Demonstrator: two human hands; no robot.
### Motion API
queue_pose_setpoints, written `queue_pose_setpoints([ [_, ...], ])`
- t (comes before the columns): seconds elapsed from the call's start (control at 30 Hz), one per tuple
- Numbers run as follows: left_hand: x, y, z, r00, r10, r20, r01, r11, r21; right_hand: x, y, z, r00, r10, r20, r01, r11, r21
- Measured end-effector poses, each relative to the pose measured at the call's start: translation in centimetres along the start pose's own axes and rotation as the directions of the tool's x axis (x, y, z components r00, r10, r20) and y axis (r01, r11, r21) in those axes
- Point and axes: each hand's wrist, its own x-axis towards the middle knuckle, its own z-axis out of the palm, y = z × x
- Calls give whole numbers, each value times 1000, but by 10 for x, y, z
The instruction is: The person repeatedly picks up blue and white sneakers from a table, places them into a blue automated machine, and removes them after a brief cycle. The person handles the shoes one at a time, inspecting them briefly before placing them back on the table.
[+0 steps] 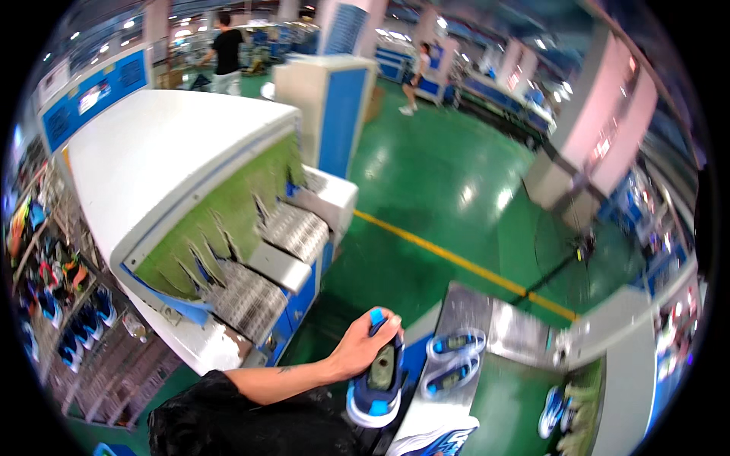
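Note:
My left hand (369, 342) is closed round the heel end of a dark blue sneaker (374, 399) with a white sole and light blue patches. The shoe's opening faces up and its toe points back toward me. Just to the right, two sneakers with pale rims, a farther one (456, 343) and a nearer one (450, 378), lie on a metal ledge (433, 414). At the lower edge a blue and white sneaker (441, 441) shows only in part. My right hand does not appear.
A big white machine (182, 144) with green slit curtains and two roller outlets (251, 300) stands at left. Beside it is a shoe rack (84, 327). More sneakers (551, 410) sit by a curtained opening at right. A fan (582, 247), a pillar (585, 129) and two people are farther off.

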Motion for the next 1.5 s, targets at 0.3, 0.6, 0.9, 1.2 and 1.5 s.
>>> queue_pose_setpoints([
  [0.3,-33,72,-182,798,284,-532,-234,959,161,-42,-207,343,103,-427,898,600,747,286],
  [0.6,-62,68,-235,447,378,-811,23,901,433,-205,-232,627,-505,-213,837,815,201,543],
  [0.9,-55,55,-223,537,327,-778,235,828,510,-200,-163,444,-79,-541,837,414,746,521],
  [1.2,-69,32,-194,421,853,-308,-337,463,820,-205,-67,314,-128,-447,885,245,851,465],
  [1.5,-49,-36,-7,891,388,235,-442,627,641,-53,-45,133,553,-268,789,214,961,176],
])
